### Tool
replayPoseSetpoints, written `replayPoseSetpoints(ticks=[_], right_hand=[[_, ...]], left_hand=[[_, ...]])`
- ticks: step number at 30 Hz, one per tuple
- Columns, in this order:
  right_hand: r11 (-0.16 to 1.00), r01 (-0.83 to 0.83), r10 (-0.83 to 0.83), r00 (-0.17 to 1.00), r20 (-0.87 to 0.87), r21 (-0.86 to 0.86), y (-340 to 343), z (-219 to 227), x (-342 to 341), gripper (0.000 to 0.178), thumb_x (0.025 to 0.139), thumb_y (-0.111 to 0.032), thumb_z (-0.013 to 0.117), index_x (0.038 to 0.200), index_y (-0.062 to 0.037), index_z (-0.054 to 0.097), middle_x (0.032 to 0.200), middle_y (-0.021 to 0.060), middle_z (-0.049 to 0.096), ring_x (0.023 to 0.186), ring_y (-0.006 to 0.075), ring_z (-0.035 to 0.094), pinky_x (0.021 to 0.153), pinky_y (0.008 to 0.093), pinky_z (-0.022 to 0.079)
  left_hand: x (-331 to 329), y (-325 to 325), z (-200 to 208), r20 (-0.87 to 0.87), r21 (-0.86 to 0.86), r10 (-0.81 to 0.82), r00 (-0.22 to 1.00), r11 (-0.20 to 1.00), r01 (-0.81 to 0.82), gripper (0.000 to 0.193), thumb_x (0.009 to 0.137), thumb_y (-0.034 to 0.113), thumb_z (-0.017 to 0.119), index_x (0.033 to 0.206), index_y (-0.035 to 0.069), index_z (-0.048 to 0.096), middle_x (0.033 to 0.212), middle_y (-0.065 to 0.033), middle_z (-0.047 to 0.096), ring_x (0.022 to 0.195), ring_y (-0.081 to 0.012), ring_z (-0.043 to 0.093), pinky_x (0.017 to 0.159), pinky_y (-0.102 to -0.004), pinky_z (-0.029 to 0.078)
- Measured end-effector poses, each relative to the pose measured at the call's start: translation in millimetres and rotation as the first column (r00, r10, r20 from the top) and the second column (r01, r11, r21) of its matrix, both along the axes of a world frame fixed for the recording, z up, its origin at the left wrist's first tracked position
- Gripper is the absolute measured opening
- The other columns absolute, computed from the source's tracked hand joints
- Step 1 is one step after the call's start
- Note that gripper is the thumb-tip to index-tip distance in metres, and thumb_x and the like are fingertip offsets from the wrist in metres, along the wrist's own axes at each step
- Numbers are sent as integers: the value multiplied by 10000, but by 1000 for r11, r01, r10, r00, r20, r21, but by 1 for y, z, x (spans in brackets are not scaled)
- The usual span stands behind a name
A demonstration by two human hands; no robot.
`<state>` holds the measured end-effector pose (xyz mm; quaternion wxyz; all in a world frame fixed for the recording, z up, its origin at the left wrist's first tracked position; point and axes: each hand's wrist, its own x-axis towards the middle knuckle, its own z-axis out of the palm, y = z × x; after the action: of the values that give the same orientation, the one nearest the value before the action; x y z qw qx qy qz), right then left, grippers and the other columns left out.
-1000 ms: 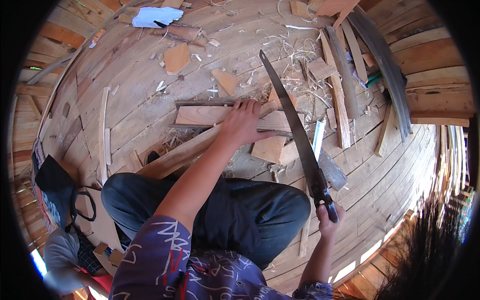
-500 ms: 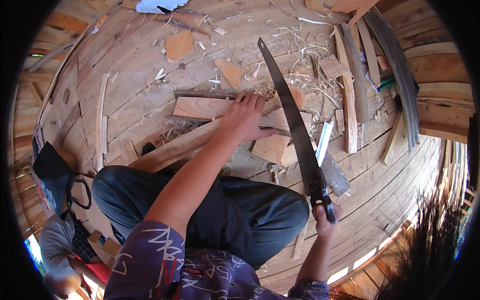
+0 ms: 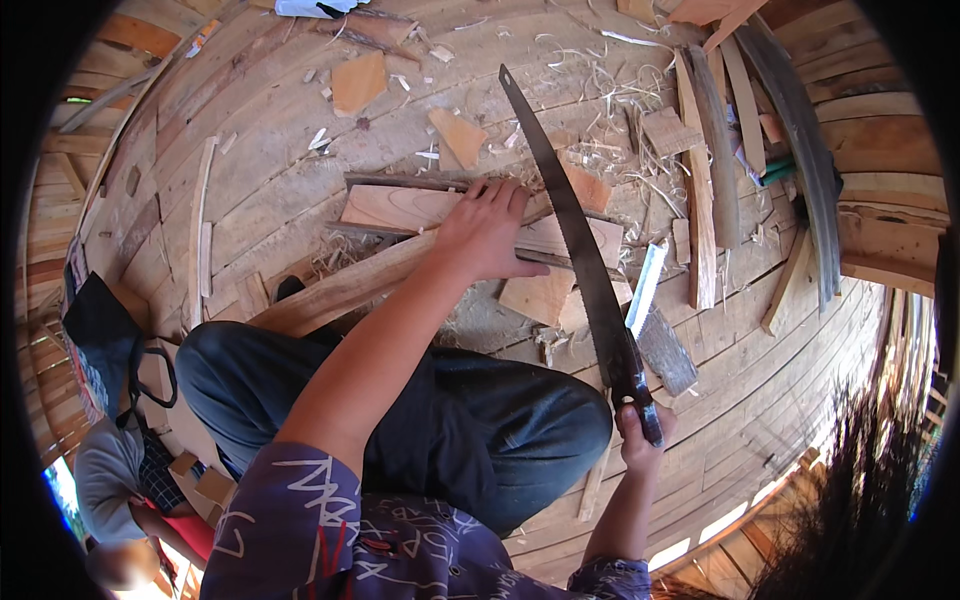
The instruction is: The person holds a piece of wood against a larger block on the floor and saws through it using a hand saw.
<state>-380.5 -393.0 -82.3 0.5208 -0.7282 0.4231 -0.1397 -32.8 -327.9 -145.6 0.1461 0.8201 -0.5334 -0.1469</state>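
Observation:
My right hand [image 3: 644, 440] is closed round the dark handle of a handsaw [image 3: 573, 222]. Its long blade slants up and to the left, the toothed edge on the left side, and crosses above the right part of a wooden board [image 3: 390, 207]. Whether the teeth touch the wood I cannot tell. My left hand [image 3: 486, 230] presses down on the board's middle, fingers bent over the far edge and thumb on the near side. Under the board's right end lies a wooden block [image 3: 540, 293]. A longer timber [image 3: 350, 283] runs from beside my left hand towards my knee.
Wood shavings [image 3: 590, 75] and offcuts [image 3: 358, 84] litter the plank floor. Several planks [image 3: 700, 180] lie at the right. A bright metallic strip [image 3: 647, 285] and a bark-covered piece [image 3: 668, 352] lie beside the saw. Another person [image 3: 115, 485] sits at the lower left.
The handsaw and my right hand have shifted slightly left, its tip a little farther away. My left hand stays on the board. The view has moved a little.

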Motion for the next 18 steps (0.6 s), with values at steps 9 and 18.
replayPoseSetpoints(ticks=[9,18], right_hand=[[996,-36,32,998,-51,-84,7,21,-9,265,795,-219,697,670,-12,589,484,42,467,432,133,435,440,304,332],[991,-76,66,993,-100,-106,-4,41,9,370,822,-281,695,625,-15,528,471,38,438,424,124,401,426,297,307]], left_hand=[[-1,-1,0,9,25,-3,1000,1000,3,972,591,577,782,1255,-50,447,1282,-211,509,1253,-324,452,1118,-428,286],[1,1,-5,76,-10,-25,997,1000,26,939,588,591,774,1217,-43,484,1216,-193,549,1203,-318,493,1093,-426,317]])
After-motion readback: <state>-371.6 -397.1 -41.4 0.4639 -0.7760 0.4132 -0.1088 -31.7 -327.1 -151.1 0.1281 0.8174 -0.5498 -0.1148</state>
